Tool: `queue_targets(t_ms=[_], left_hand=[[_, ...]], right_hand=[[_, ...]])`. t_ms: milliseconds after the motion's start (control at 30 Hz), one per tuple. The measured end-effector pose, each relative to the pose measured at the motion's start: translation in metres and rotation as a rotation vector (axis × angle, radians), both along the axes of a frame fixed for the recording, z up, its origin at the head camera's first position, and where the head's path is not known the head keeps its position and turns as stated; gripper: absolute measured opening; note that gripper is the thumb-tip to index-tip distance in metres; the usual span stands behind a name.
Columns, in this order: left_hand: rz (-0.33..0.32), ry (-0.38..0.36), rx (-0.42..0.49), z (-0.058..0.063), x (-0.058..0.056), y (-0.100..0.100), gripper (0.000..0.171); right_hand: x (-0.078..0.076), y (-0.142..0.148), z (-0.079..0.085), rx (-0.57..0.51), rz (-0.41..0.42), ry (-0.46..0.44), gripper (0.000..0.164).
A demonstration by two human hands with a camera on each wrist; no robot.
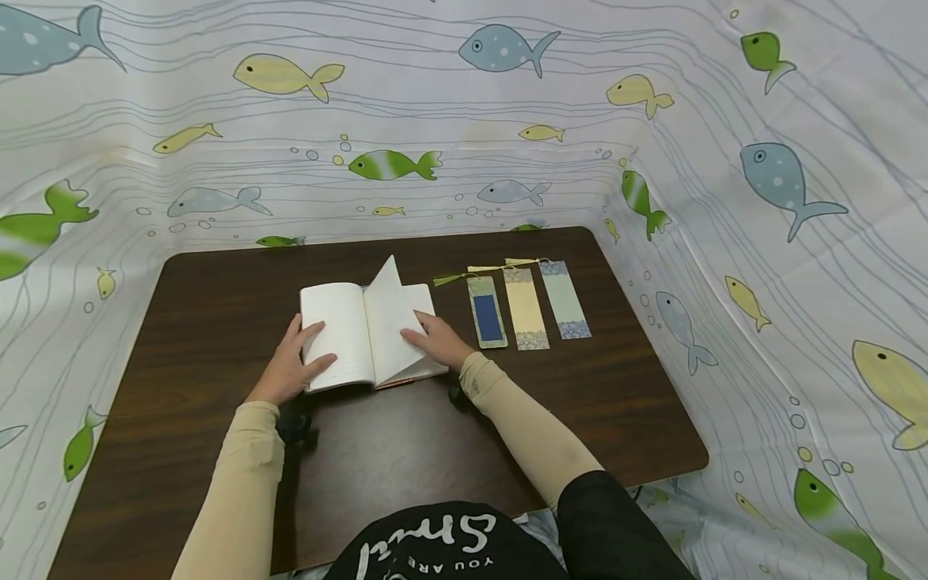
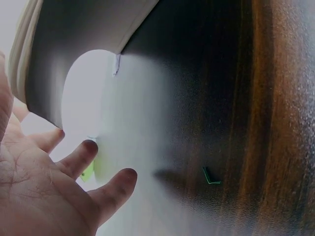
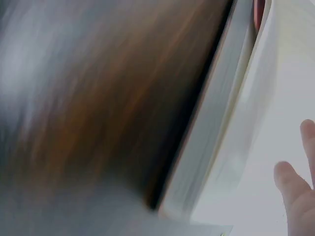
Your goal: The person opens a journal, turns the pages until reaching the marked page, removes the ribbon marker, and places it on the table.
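An open notebook (image 1: 337,334) with pale, blank-looking pages lies on the dark wooden table. One leaf (image 1: 387,318) stands partly raised near its middle, top corner pointing up. My left hand (image 1: 292,362) rests at the notebook's left edge, fingers spread, with thumb and fingertips over the page margin. In the left wrist view that hand (image 2: 54,177) shows its palm beside the notebook's dark cover (image 2: 78,29). From the right, my right hand (image 1: 441,338) touches the raised leaf with extended fingers. Two of its fingertips show against the white page (image 3: 261,182) in the right wrist view.
Right of the notebook lie a green bookmark with a blue panel (image 1: 488,318), a cream bookmark (image 1: 527,310) and a pale green-blue bookmark (image 1: 564,298), their tassels pointing left. A fish-patterned cloth (image 1: 406,113) surrounds the table (image 1: 616,387) at the back and sides.
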State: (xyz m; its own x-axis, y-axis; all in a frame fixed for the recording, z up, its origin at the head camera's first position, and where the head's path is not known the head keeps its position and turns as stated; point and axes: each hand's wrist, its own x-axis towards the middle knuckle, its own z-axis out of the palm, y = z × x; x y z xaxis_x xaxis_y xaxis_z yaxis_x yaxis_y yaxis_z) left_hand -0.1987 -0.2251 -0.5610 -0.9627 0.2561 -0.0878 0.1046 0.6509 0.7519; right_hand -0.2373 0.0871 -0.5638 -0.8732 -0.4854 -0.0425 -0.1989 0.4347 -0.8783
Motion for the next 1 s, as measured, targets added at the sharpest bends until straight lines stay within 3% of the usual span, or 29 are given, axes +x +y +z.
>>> queue_targets(t_ms=[100, 233, 467, 633, 800, 1000], left_hand=[[0.002, -0.003, -0.002, 0.0, 0.0, 0.0, 0.082], [0.006, -0.004, 0.0, 0.001, 0.0, 0.0, 0.083], [0.006, 0.011, 0.017, 0.002, 0.0, 0.0, 0.077], [0.023, -0.015, 0.107, 0.005, 0.001, 0.0, 0.069], [0.091, -0.085, 0.189, 0.01, 0.004, 0.001, 0.074], [0.027, -0.024, 0.144, 0.005, 0.001, -0.001, 0.07]], right_hand=[[0.006, -0.008, 0.001, 0.028, 0.009, -0.065, 0.06], [0.013, -0.019, 0.003, 0.105, 0.086, -0.099, 0.07], [0.02, -0.032, 0.001, 0.116, 0.278, -0.01, 0.067], [0.022, -0.036, -0.005, 0.211, 0.387, 0.085, 0.061], [0.024, -0.038, -0.01, 0.317, 0.414, 0.143, 0.058], [0.02, -0.032, -0.013, 0.386, 0.445, 0.165, 0.055]])
